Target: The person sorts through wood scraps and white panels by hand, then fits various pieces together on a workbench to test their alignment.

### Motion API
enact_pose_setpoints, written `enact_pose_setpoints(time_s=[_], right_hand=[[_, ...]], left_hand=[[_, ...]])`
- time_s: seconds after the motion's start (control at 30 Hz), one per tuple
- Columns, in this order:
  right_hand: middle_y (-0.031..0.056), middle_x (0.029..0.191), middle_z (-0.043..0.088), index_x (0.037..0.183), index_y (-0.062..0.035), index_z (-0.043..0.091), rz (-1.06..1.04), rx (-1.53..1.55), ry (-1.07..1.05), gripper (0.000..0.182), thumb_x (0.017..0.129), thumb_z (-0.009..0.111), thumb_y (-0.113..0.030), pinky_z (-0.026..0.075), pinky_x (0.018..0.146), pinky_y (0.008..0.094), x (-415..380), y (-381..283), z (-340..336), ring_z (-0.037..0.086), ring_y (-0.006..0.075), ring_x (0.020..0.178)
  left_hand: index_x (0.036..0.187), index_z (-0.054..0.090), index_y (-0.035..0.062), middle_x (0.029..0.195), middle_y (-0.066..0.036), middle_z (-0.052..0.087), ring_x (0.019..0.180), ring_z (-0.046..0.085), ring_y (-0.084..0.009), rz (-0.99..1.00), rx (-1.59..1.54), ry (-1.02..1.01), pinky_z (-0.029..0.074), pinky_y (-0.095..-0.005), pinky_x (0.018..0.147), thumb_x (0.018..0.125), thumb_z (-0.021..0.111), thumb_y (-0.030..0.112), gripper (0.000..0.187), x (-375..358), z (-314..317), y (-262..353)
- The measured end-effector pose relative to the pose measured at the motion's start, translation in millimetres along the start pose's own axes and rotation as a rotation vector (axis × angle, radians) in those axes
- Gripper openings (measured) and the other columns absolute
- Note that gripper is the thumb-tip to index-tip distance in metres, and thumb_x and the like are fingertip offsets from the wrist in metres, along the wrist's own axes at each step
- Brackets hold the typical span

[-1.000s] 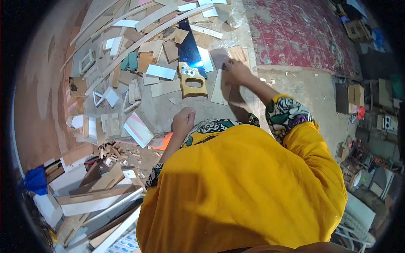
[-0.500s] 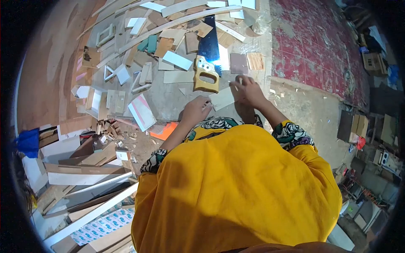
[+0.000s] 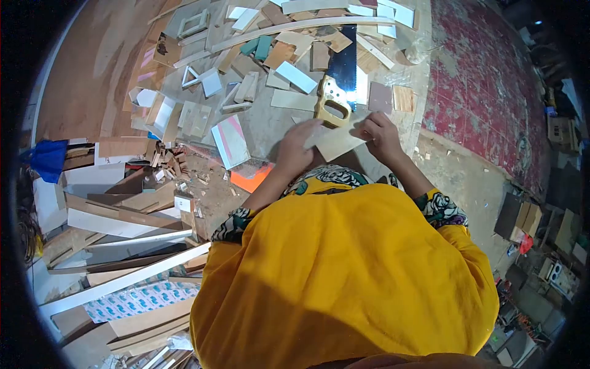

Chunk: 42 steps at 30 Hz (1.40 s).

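Both hands grip one thin board piece (image 3: 335, 140) held flat above the floor: the left hand (image 3: 295, 147) pinches its nine o'clock edge, the right hand (image 3: 382, 134) curls fingers over the three o'clock edge. Keep it level, clear of the handsaw (image 3: 337, 92) at twelve o'clock.

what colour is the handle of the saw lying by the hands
Yellowish tan wood on the saw handle, with a dark blade; the head view shows it just beyond the held board.
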State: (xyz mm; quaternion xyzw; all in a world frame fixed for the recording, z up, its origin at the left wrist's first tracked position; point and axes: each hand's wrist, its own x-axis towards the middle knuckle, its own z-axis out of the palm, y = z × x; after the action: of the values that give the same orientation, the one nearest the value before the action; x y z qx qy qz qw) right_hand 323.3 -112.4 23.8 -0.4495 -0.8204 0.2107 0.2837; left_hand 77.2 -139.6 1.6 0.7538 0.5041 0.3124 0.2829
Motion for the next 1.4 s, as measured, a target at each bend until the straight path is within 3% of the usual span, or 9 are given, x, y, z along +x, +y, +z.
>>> enact_pose_setpoints(time_s=[0.23,0.37,0.5,0.57,0.77,0.97,1.2,1.27,1.4], right_hand=[[0.0051,0.083,0.055,0.083,-0.0085,0.062,-0.358,-0.053,0.298,0.023,0.062,0.069,-0.002,0.044,0.061,0.0337,46,-29,1,0.055,0.0250,0.077],[0.0059,0.083,0.056,0.083,-0.0089,0.061,-0.312,0.038,0.254,0.023,0.062,0.069,-0.004,0.046,0.068,0.0347,60,-37,17,0.056,0.0261,0.080],[0.0096,0.079,0.060,0.083,-0.0047,0.061,-0.097,0.195,0.215,0.019,0.069,0.073,-0.008,0.049,0.062,0.0324,77,-36,25,0.060,0.0264,0.071],[0.0105,0.074,0.061,0.082,-0.0026,0.061,-0.032,0.310,0.198,0.017,0.074,0.073,-0.011,0.048,0.057,0.0288,81,-24,36,0.060,0.0207,0.062],[0.0062,0.070,0.061,0.081,-0.0014,0.060,0.182,0.483,0.005,0.011,0.077,0.068,-0.009,0.046,0.056,0.0253,77,-8,64,0.057,0.0105,0.060],[0.0001,0.070,0.059,0.080,-0.0006,0.060,0.335,0.525,-0.012,0.010,0.080,0.065,-0.009,0.046,0.059,0.0220,59,1,60,0.055,0.0051,0.064],[0.0109,0.084,0.063,0.090,-0.0035,0.063,0.284,0.066,0.024,0.022,0.072,0.070,-0.014,0.049,0.068,0.0345,47,18,62,0.061,0.0227,0.077],[0.0120,0.095,0.060,0.095,-0.0046,0.064,0.164,-0.144,-0.009,0.032,0.067,0.073,-0.017,0.048,0.078,0.0395,45,18,69,0.057,0.0299,0.091],[0.0084,0.103,0.058,0.101,-0.0084,0.063,0.128,-0.324,-0.128,0.042,0.066,0.073,-0.028,0.044,0.083,0.0408,43,16,81,0.051,0.0309,0.101]], left_hand=[[0.115,0.061,0.0077,0.118,-0.011,0.059,0.116,0.049,-0.0337,0.245,0.144,0.395,0.040,-0.0399,0.098,0.061,0.054,-0.005,0.056,3,-51,42],[0.108,0.065,0.0066,0.111,-0.011,0.062,0.113,0.052,-0.0333,0.289,0.131,0.235,0.042,-0.0390,0.096,0.063,0.054,-0.007,0.048,-16,-62,29],[0.103,0.065,0.0030,0.104,-0.013,0.065,0.096,0.062,-0.0223,-0.051,-0.371,0.362,0.048,-0.0332,0.087,0.076,0.052,-0.007,0.031,-33,-69,12],[0.097,0.063,-0.0009,0.101,-0.014,0.065,0.088,0.064,-0.0174,-0.634,-0.876,0.479,0.050,-0.0290,0.078,0.086,0.053,0.000,0.015,-38,-73,-2],[0.116,0.043,0.0038,0.095,-0.010,0.063,0.078,0.064,-0.0216,-0.899,-1.207,0.760,0.047,-0.0268,0.064,0.089,0.056,0.014,0.031,-72,-87,-74],[0.109,0.056,0.0019,0.094,-0.008,0.062,0.081,0.062,-0.0216,-0.847,-0.599,0.805,0.047,-0.0310,0.069,0.083,0.062,0.015,0.029,-112,-98,-147],[0.117,0.053,0.0008,0.104,-0.015,0.060,0.097,0.055,-0.0348,-0.835,0.270,0.547,0.046,-0.0413,0.081,0.072,0.067,0.016,0.050,-101,-115,-133],[0.118,0.052,0.0016,0.109,-0.017,0.056,0.107,0.048,-0.0387,-0.567,0.538,0.743,0.040,-0.0463,0.090,0.068,0.067,0.017,0.054,-96,-112,-133],[0.119,0.052,0.0034,0.118,-0.020,0.051,0.114,0.044,-0.0367,-0.328,0.434,0.575,0.032,-0.0493,0.099,0.068,0.066,0.014,0.054,-57,-104,-116]])
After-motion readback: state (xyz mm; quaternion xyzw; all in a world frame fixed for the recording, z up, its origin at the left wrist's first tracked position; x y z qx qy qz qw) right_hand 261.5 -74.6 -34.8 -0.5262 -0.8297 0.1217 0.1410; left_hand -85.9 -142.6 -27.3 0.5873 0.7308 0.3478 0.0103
